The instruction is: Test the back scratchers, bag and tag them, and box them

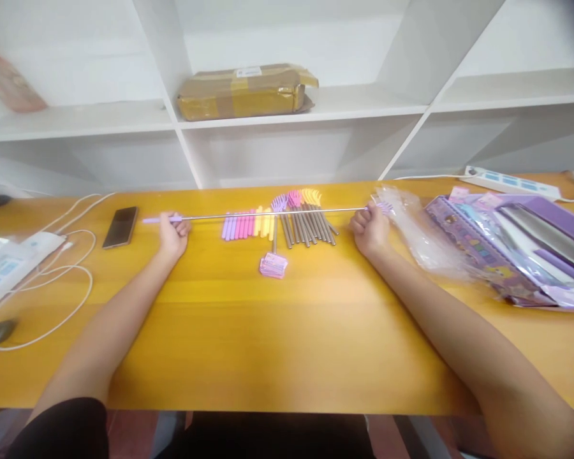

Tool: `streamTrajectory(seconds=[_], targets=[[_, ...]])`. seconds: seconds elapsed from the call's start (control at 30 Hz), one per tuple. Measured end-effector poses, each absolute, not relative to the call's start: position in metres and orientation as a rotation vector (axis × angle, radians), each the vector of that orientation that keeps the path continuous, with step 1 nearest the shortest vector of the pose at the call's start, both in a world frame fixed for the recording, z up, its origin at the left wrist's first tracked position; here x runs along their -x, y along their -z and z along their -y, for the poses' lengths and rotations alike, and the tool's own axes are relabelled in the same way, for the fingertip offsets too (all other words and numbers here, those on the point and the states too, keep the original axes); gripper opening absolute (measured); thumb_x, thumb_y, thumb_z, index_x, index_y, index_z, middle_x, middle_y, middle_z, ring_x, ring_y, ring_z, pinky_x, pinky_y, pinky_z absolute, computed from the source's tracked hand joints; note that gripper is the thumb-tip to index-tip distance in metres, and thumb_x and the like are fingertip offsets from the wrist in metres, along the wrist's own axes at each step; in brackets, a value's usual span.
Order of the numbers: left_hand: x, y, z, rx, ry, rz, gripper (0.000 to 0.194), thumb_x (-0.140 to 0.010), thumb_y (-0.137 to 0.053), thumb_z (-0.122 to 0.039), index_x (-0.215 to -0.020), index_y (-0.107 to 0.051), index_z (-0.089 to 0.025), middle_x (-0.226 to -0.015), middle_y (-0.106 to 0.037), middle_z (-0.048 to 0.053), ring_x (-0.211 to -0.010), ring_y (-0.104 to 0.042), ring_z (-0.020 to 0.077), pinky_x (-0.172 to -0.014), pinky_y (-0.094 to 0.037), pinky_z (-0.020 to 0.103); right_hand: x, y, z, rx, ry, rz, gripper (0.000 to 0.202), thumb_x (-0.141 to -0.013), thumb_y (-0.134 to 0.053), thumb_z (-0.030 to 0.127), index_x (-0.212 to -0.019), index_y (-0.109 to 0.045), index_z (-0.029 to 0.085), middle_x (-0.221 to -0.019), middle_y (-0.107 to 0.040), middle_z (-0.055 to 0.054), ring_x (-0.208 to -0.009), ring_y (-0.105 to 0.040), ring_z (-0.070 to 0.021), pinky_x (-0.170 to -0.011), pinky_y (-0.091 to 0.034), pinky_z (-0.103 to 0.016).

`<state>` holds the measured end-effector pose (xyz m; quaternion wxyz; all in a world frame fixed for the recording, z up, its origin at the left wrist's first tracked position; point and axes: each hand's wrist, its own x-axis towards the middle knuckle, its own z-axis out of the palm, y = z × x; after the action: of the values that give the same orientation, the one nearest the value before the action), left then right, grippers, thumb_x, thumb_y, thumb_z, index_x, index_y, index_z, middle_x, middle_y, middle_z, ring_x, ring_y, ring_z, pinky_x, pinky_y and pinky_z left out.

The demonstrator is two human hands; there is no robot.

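Observation:
A telescopic back scratcher (268, 214) with a thin metal rod stretches level between my two hands, above the table. My left hand (173, 236) is closed around its purple handle. At the other end, my right hand (370, 228) grips the rod beside the purple claw head, which is partly hidden by my fingers. Behind and below the rod lie several loose handles (239, 227) in purple, pink and yellow. Beside them are several metal rods (310, 228) with claw heads (294, 199) in the same colours. A small stack of pink cards (273, 265) lies nearer to me.
A phone (120, 227) lies left of my left hand, with white cables (88, 280) and a power strip (19, 264) farther left. Clear plastic bags (411, 236) and a purple box (488, 255) of packaged things lie at right. A taped carton (243, 92) rests on the white shelf.

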<state>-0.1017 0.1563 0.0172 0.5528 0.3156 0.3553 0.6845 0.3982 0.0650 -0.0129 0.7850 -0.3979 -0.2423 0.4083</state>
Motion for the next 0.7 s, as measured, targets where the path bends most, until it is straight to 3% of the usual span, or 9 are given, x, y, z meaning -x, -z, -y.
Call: streamTrajectory(seconds=[0.2,0.7], targets=[[0.1025,-0.0147,-0.1607,-0.786,-1.505,-0.810,0.054,-0.089,-0.072,-0.042,-0.065,-0.028,-0.023,-0.051,-0.024,-0.010,-0.042,-0.027,0.0074,-0.044,-0.024,0.022,-0.3952,0.0111,-0.0621,0.863,-0.884,0.542,0.061,-0.103,-0.069,0.048,-0.070,-0.024,0.024,-0.058,-0.016,0.011,-0.047,-0.012,-0.0082,-0.037,-0.015,-0.020],[0.1069,-0.0156,-0.1631,-0.753,-1.484,-0.799,0.064,-0.093,-0.066,-0.061,-0.062,-0.026,-0.023,-0.048,-0.022,-0.009,-0.041,-0.025,0.0075,-0.043,-0.027,0.023,-0.3954,0.0115,-0.0655,0.871,-0.879,0.504,0.058,-0.101,-0.070,0.044,-0.072,-0.023,0.024,-0.059,-0.018,0.012,-0.047,-0.013,-0.0070,-0.036,-0.015,-0.018]])
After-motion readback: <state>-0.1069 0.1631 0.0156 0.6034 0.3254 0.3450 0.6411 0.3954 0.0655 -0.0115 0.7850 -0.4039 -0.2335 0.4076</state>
